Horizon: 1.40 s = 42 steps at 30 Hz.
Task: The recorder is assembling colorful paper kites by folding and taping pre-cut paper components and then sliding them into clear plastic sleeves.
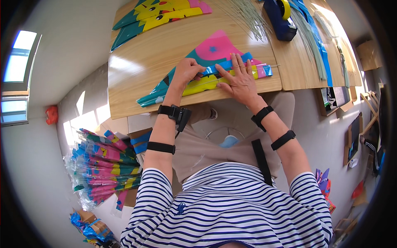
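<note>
Surface: pale wood-grain table, smooth and glossy, filled the upper middle; a second like table butted against it at 3 o'clock.
Room: grey floor below; bright window at 9 o'clock; small red object on the floor near it.
Work piece: flat triangular plastic kite sheet in teal, pink, yellow and blue lay at the table's near edge, apex at 12 o'clock, with a thin clear rod running along it.
Left hand: left hand curled nearly closed, fingertips pinching the sheet's blue strip.
Right hand: right hand spread flat and open, pressing the sheet down, gripping nothing.
Stock on table: another printed teal and yellow kite sheet at 11 o'clock; fan of thin pale green rods at 12 o'clock; dark blue tape dispenser with yellow roll at 1 o'clock.
Containers: clear plastic bag on the floor at 8 o'clock held a stack of folded kites in the same colours; brown cardboard box beside it, contents not clear.
Clothing: striped blue-and-white shirt; black straps on both forearms.
</note>
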{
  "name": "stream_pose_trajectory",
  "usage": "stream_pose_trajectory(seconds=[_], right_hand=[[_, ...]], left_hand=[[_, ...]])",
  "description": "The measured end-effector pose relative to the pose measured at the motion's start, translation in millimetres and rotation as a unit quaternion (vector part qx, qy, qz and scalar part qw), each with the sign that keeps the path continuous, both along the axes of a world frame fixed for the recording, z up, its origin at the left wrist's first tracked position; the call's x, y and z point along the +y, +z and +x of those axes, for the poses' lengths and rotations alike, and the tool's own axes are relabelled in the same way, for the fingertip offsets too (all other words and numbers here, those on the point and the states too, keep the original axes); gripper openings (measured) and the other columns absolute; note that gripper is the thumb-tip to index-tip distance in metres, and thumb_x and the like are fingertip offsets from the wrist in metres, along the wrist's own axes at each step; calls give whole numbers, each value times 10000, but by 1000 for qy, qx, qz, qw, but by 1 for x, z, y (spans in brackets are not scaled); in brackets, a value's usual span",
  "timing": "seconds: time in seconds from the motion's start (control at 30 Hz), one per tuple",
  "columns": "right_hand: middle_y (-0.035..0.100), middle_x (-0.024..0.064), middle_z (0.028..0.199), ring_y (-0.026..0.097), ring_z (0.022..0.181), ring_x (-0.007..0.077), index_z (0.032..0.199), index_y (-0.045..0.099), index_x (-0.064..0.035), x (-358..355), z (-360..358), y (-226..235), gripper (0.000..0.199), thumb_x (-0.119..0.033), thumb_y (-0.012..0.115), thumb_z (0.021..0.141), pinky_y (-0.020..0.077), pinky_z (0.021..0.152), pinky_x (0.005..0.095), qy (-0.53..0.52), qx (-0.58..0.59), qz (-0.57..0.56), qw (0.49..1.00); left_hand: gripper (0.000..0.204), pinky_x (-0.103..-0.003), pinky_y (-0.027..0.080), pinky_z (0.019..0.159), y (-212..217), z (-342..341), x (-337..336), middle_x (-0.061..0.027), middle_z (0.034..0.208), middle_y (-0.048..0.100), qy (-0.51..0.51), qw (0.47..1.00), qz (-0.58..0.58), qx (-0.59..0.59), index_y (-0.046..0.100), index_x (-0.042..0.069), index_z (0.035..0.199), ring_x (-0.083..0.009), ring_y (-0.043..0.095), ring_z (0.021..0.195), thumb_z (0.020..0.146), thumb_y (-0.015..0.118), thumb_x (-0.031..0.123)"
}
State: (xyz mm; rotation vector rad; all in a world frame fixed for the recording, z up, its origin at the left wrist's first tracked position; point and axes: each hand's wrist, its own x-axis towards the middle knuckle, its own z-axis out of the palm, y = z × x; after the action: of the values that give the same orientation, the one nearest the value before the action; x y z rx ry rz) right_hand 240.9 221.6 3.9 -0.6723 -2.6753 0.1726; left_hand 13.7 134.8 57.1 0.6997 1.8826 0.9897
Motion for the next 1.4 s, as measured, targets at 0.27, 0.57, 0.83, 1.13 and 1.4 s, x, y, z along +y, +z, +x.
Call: stream_pose_trajectory(seconds=[0.27, 0.57, 0.83, 1.13, 1.4], right_hand=[[237, 256, 1660, 195, 1563, 384, 1551, 453, -376, 0, 1, 1, 630, -643, 487, 982, 125, 1232, 619, -2, 0, -6, 1000], [268, 264, 1643, 209, 1557, 387, 1532, 475, -382, 0, 1, 1, 633, -657, 504, 962, 129, 1238, 612, -6, 5, 1, 1000], [283, 263, 1637, 219, 1555, 381, 1501, 520, -369, 1, 0, -2, 620, -666, 503, 957, 135, 1238, 610, -8, 11, 3, 1000], [272, 247, 1650, 189, 1569, 362, 1443, 596, -278, 0, 0, -4, 640, -681, 500, 954, 97, 1249, 592, -9, 16, -5, 1000], [294, 219, 1650, 207, 1565, 356, 1570, 354, -41, 1, -2, -4, 959, -708, 547, 909, 101, 1256, 580, -27, 11, -21, 999]], left_hand=[[298, -271, 498, 557, -4, 0, 2, -79, 725, 702, -28, 999, -11, 26, 675, 24, 799, -149, 671, 619, 911, 739, 292], [144, -309, 489, 566, -9, -6, 5, -41, 698, 680, -36, 999, -18, 25, 738, 35, 867, -138, 618, 623, 872, 643, 143], [83, -382, 543, 665, -23, 10, 5, -95, 821, 735, -26, 987, -12, 159, 748, 98, 862, -239, 708, 769, 805, 731, 157], [225, -431, 529, 695, -16, 51, 4, -87, 785, 716, 44, 926, -49, 372, 694, 127, 831, -312, 703, 800, 749, 834, 283], [275, -450, 491, 681, -30, 61, -5, -95, 829, 661, 68, 904, 52, 418, 641, 93, 867, -318, 662, 800, 758, 838, 250]])
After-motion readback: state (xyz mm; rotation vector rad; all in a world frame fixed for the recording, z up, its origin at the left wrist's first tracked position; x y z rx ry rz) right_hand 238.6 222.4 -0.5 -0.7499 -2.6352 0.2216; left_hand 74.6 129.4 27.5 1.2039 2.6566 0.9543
